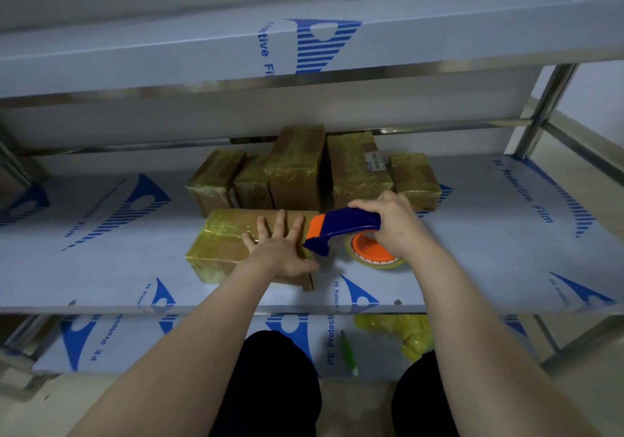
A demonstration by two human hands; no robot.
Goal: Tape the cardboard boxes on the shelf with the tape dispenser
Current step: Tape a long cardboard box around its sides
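One box [219, 246] lies nearest. The left hand [277, 249] presses flat on it, fingers spread, likely steadying it, while the right hand [395, 225] grips the tape dispenser [341, 225] at its right end.

Left hand [282, 249] flat on front cardboard box [219, 251], right hand [395, 224] around blue tape dispenser [341, 229].

The dispenser [347, 222] is dark blue with orange trim and an orange hub, its roll [375, 263] yellowish; boxes [297, 166] left of and behind the dispenser are brown under yellow-green tape; the shelf [472, 240] under it is pale grey with blue striped logos and text.
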